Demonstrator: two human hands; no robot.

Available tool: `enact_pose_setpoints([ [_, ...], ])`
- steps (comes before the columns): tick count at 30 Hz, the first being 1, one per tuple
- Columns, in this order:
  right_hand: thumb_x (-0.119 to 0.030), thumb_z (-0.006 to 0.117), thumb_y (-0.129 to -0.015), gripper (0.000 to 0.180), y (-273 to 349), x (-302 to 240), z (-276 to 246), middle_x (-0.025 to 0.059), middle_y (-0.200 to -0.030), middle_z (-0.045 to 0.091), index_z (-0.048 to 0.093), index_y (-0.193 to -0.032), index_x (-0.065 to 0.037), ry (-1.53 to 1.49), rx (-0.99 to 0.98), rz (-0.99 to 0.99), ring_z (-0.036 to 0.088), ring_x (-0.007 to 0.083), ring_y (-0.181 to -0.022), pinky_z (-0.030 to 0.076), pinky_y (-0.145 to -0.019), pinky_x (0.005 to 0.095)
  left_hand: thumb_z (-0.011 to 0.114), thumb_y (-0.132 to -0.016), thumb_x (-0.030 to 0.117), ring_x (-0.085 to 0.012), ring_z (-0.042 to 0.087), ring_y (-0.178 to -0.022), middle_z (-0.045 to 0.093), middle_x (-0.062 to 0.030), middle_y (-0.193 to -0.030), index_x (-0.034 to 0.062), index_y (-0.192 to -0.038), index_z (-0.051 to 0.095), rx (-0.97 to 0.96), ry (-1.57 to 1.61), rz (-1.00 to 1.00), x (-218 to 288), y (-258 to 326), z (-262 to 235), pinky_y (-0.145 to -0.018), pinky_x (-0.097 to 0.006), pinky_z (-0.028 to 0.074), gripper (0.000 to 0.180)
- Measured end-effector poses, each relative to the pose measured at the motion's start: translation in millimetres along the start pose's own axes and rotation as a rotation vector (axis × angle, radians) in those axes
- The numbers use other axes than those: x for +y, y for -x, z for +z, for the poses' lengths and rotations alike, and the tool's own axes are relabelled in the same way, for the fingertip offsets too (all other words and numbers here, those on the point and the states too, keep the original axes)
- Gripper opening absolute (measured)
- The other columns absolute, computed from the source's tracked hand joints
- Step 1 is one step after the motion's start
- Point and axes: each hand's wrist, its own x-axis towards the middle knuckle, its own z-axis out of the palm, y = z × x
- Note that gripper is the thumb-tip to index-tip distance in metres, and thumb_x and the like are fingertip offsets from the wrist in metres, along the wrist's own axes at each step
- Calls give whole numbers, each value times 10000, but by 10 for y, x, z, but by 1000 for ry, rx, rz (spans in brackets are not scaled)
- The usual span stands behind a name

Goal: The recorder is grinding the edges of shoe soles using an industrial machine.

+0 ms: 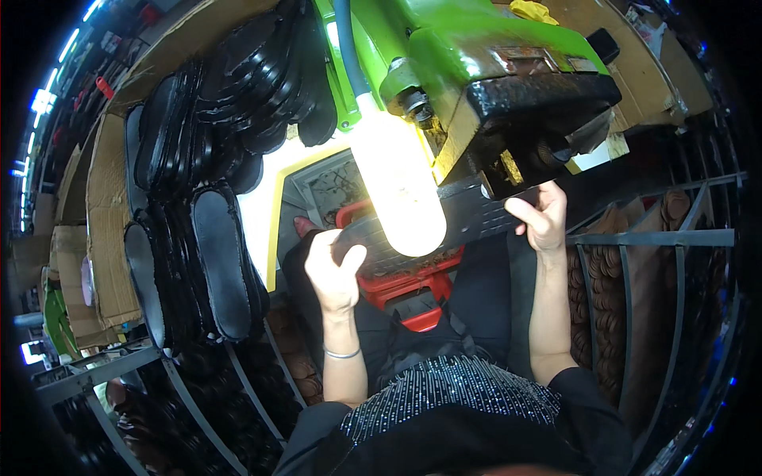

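Note:
A dark, flat piece [468, 216] with rows of short marks spans the space between my hands, beneath the head of a green machine [476, 40]. I cannot make out its exact kind. My left hand [332, 271] grips its left end, thumb toward me and fingers mostly hidden behind it. Near the machine's black lower head [540, 103], my right hand [541, 220] pinches the right part between thumb and fingers. A bright lamp tube [401, 190] hangs in front of the piece and hides part of its middle.
Stacks of black shoe soles [222, 262] stand at left beside a cardboard box [107, 222]. A red stool [413, 289] shows between my legs. Metal racks [659, 237] hold brown pieces at right; another rack [103, 374] holds dark ones at lower left.

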Motion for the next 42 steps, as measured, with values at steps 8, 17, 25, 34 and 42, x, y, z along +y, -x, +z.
enact_pose_setpoints([
  [8, -58, 803, -675, 282, -36, 171, 513, 4, -688, 599, 605, -864, 10, 222, -222, -180, 495, 16, -567, 394, -460, 172, 635, -746, -87, -125, 578, -841, 609, -78, -928, 16, -896, 530, -109, 266, -317, -578, 139, -781, -778, -267, 468, 211],
  [17, -94, 846, -626, 302, -20, 48, 798, 23, -696, 605, 636, -813, 17, 346, -113, -372, 518, 38, -594, 425, -515, 189, 754, -716, 4, -119, 628, -815, 683, -76, -900, -37, -992, 648, -323, -143, -455, -1144, 750, 57, -768, -270, 509, 299],
  [25, -101, 854, -535, 358, 204, -783, 135, 76, -723, 618, 608, -777, -4, 554, -53, -667, 579, 178, -611, 448, -532, 266, 796, -638, 155, -365, 386, -1235, 490, -179, -1263, 13, -1173, 561, -57, -1039, 353, 358, 263, -129, -1058, -454, 281, 602],
  [34, 42, 650, -650, 231, -1149, -112, -85, 89, -1003, 633, 595, -864, -22, 727, 156, -1007, 599, 264, -988, 485, -817, 344, 799, -638, 221, -429, 198, -1337, 197, -172, -1490, 148, -1346, 438, 418, -1749, -103, 735, 414, -1209, -1072, -533, 238, 798],
  [42, -56, 709, -717, 244, -829, 575, 223, 123, -1067, 608, 637, -949, -35, 717, 139, -810, 566, 310, -1056, 480, -871, 382, 669, -614, 54, -387, 384, -1217, 508, -165, -1292, 55, -1105, 627, 432, -1709, 193, 812, 463, -1521, -1038, -463, 310, 493],
])
